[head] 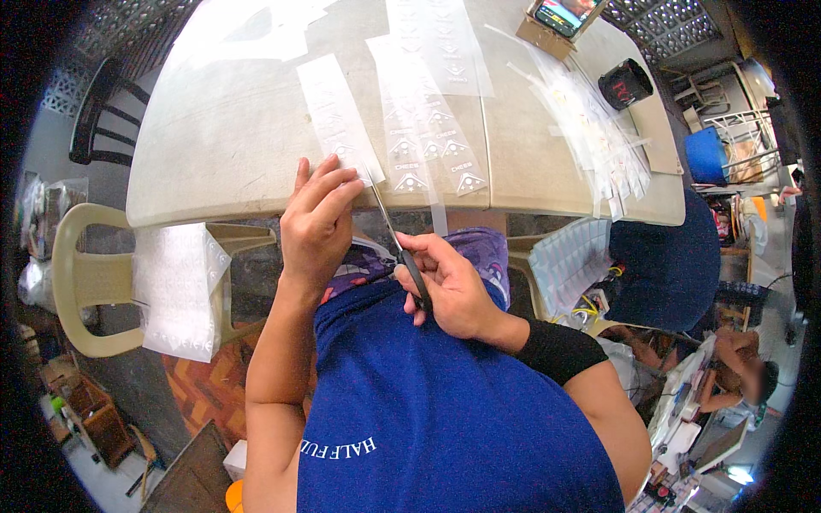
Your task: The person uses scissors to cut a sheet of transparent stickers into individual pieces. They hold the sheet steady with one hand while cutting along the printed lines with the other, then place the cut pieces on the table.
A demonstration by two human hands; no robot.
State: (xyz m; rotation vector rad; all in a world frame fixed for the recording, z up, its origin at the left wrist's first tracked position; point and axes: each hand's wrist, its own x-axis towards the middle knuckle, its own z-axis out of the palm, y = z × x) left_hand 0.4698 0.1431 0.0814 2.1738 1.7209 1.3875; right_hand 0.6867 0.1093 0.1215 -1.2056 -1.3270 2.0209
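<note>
My right hand (pixel 442 279) grips a pair of scissors (pixel 391 224) by its black handles. The blades point away from me and reach the near right edge of a white printed strip (pixel 337 109). That strip lies lengthwise on the pale plastic table (pixel 237 160). Fingers of my left hand (pixel 321 215) rest on the near end of the strip, beside the scissor tips; whether they pinch it cannot be made out. Just right of it, several translucent strips with white lettering and emblems (pixel 430 141) lie partly overlapping, one narrow piece hanging over the table's front edge.
A pile of small cut pieces (pixel 596 141) covers the table's right side, near a black cup (pixel 625 84) and a phone (pixel 567 14) on a cardboard box. Printed sheets (pixel 176 288) drape over a beige chair (pixel 96 276) at left. Another person (pixel 737 372) sits at far right.
</note>
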